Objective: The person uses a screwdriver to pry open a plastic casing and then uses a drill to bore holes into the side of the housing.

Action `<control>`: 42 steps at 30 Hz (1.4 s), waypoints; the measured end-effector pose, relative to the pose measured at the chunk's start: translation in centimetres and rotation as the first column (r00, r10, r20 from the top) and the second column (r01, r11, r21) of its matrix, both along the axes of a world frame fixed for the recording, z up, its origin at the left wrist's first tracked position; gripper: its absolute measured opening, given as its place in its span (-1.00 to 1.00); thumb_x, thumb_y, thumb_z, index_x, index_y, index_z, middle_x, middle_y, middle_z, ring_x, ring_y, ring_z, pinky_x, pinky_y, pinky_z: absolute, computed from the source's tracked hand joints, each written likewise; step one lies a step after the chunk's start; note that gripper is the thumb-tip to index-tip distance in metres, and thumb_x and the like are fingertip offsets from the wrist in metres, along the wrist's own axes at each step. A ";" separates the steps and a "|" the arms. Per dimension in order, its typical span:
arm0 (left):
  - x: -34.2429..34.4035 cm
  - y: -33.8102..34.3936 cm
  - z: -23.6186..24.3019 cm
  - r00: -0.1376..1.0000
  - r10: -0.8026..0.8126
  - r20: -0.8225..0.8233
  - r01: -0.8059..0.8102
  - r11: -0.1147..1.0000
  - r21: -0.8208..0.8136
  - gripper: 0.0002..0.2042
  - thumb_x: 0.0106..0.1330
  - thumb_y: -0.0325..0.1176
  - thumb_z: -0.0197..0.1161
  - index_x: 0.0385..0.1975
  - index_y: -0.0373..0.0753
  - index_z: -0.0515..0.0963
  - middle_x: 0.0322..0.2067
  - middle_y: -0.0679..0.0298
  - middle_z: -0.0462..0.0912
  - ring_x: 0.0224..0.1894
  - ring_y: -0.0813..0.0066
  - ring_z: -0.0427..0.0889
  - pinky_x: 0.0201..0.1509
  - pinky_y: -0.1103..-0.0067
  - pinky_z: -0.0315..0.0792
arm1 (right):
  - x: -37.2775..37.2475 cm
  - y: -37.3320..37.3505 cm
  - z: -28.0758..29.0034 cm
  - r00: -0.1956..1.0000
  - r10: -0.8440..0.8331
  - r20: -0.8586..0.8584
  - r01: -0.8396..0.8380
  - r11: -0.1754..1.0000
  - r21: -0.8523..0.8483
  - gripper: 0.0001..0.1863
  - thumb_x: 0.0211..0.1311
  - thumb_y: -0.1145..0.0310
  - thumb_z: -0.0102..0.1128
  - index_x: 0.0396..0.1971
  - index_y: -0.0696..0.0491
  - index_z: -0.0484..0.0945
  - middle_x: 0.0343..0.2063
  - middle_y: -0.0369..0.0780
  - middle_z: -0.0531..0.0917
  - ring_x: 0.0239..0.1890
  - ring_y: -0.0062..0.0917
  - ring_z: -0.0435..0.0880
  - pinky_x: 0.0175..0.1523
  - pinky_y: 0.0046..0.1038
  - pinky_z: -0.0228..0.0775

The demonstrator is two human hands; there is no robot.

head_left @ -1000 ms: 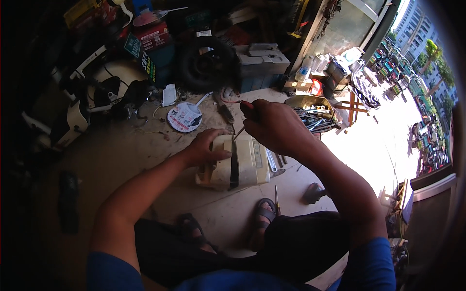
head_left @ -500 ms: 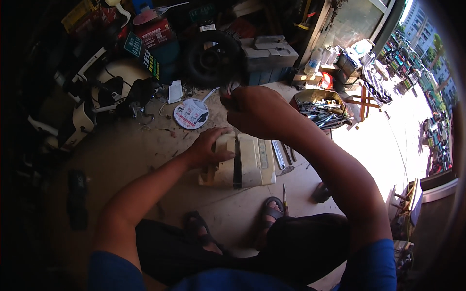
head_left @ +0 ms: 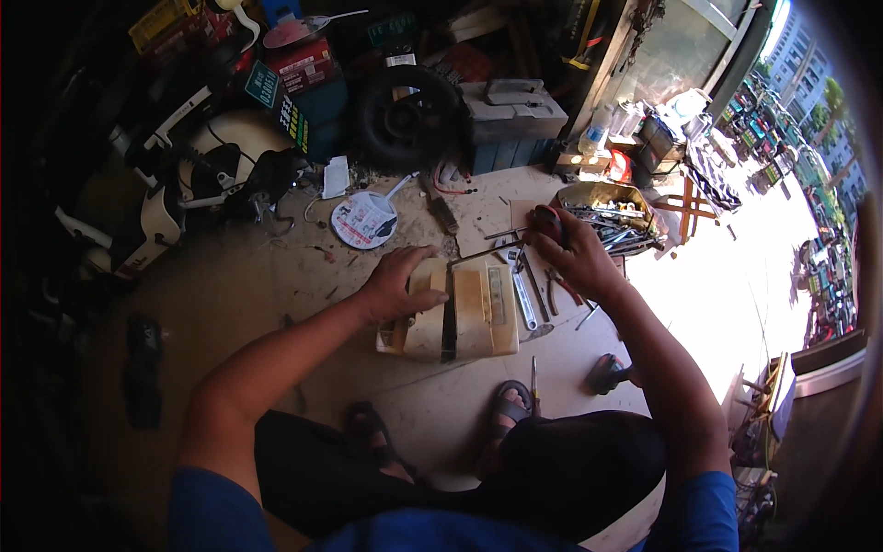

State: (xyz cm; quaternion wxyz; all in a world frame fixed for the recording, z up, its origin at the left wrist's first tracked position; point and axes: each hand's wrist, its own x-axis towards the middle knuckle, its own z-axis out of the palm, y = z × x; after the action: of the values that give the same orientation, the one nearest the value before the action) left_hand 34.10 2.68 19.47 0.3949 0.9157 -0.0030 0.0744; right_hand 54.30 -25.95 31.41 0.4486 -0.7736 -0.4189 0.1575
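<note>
A cream plastic case [head_left: 474, 317] with a dark gap across its middle lies on the floor before my feet. My left hand [head_left: 395, 287] grips its left part, thumb on top and fingers over the far edge. In my right hand [head_left: 579, 258], closed round a dark and red handle, is a screwdriver [head_left: 549, 224] above the floor right of the case. Its thin shaft slants left and low, toward the far end of the gap; whether the tip touches the case, I cannot tell.
Right of the case lie a wrench [head_left: 524, 299] and red-handled pliers [head_left: 564, 287]. Beyond stands a tray of tools [head_left: 612, 213]. A round hand fan [head_left: 363, 221] and a wheel [head_left: 405, 115] are at the back. Another screwdriver [head_left: 535, 382] lies beside my right sandal [head_left: 511, 405].
My right hand has swung right and nearer with the screwdriver, whose shaft now leans low instead of standing upright over the gap. My left hand has stayed on the case.
</note>
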 end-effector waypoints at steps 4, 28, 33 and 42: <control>-0.1 0.1 -0.2 1.000 -0.002 -0.018 0.001 1.000 -0.025 -0.12 0.26 0.20 0.52 0.46 -0.23 0.42 0.37 -0.04 0.51 0.43 -0.04 0.45 0.55 0.22 0.27 | -1.2 0.8 3.0 0.999 -0.004 0.043 0.009 0.992 -0.127 -0.59 0.50 0.11 0.34 -0.01 0.20 0.61 -0.31 -0.02 0.76 -0.24 -0.19 0.78 -0.02 -0.19 0.59; -0.7 0.8 -0.3 1.000 0.014 0.014 -0.014 1.000 0.023 -0.18 0.27 0.16 0.48 0.45 -0.19 0.45 0.36 -0.04 0.53 0.43 -0.09 0.44 0.55 0.17 0.26 | -2.3 12.5 10.0 0.845 0.446 0.295 -0.261 0.826 -0.500 -0.64 0.49 0.11 0.27 -0.04 0.13 0.71 -0.35 0.05 0.76 -0.26 -0.07 0.80 -0.10 -0.11 0.61; -0.5 0.8 -0.1 1.000 -0.006 0.020 0.006 1.000 0.012 -0.20 0.23 0.13 0.52 0.37 -0.28 0.49 0.27 -0.04 0.57 0.36 -0.09 0.48 0.52 0.20 0.29 | -3.9 11.7 -1.1 0.816 0.429 0.386 -0.206 0.841 -0.500 -0.65 0.39 0.04 0.33 -0.10 0.01 0.76 -0.26 -0.02 0.82 -0.16 -0.02 0.82 0.01 -0.05 0.66; -1.2 0.9 0.6 1.000 0.026 -0.012 -0.026 1.000 0.017 -0.19 0.28 0.15 0.46 0.42 -0.26 0.45 0.34 -0.04 0.54 0.43 -0.07 0.44 0.57 0.18 0.23 | -3.0 13.5 8.8 0.735 0.536 0.415 -0.313 0.811 -0.493 -0.65 0.39 0.08 0.40 -0.04 0.03 0.73 -0.38 -0.01 0.78 -0.29 -0.01 0.78 -0.15 -0.06 0.59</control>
State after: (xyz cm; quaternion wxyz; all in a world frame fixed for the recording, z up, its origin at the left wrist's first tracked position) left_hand 32.85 3.55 20.07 0.3862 0.9194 0.0107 0.0740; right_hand 51.29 -12.46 40.17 0.1001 -0.7396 -0.6555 0.1157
